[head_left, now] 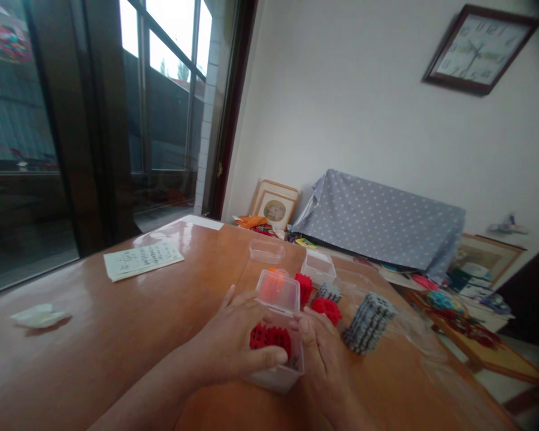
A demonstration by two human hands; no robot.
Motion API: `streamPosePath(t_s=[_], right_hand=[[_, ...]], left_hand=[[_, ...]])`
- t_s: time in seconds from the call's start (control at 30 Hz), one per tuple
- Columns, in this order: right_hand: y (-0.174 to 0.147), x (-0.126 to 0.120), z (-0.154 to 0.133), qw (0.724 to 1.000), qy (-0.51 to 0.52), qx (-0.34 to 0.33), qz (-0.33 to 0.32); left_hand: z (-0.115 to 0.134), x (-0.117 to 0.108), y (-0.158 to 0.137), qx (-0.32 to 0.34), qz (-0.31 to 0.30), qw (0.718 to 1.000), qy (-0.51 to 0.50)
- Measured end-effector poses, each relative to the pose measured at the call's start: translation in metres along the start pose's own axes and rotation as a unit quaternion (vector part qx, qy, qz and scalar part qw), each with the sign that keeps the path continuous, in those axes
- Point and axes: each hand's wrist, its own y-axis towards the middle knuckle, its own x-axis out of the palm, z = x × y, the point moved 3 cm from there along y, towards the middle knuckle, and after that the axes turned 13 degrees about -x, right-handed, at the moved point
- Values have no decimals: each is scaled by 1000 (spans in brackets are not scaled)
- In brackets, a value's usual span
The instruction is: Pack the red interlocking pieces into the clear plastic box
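A clear plastic box (276, 378) stands in front of me, its hinged lid (278, 290) tipped back. Inside it sit red perforated pieces (269, 336), stacked in a row. My left hand (233, 335) reaches over the box from the left, with the thumb across the near side of these pieces and the fingers beyond them. My right hand (321, 344) lies along the box's right wall, fingers stretched out and fingertips touching near the rim; nothing shows in it. Just beyond it are a red cluster (327, 310) and another red stack (303, 288).
A tall grey stack (369, 323) and a small grey stack (329, 292) stand to the right. Farther back are an open clear box (318, 267) and a loose lid (267, 251). Written paper (144, 260) and crumpled tissue (40, 316) lie on the left of the wooden table (117, 335).
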Motion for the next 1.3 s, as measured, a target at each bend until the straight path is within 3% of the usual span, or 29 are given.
streamPosePath(t_s=[0.2,0.4,0.5,0.63,0.73,0.87,0.97,1.1,1.3], right_hand=[[4,-2,-15,997,2,-20,-68],[5,7,-27,981,-52,-62,-174],[6,8,-31,976,-80,-73,-186],[7,-1,-33,985,-71,-80,-134],[7,-14,-27,997,-35,-65,-18],[3,-30,-3,986,-7,25,163],[-2,-38,23,966,-10,90,243],[-4,-40,59,955,-37,132,262],[-2,-30,85,967,-93,172,166]], left_hand=[[-24,-9,14,-84,101,991,0],[-33,-5,17,-94,128,987,26],[-31,-3,16,-91,131,986,58],[-29,-2,17,-93,130,984,73],[-31,-4,18,-94,135,984,66],[-35,-4,18,-91,148,984,47],[-37,-2,19,-89,149,984,37],[-36,1,19,-90,138,986,21],[-34,5,20,-81,131,988,13]])
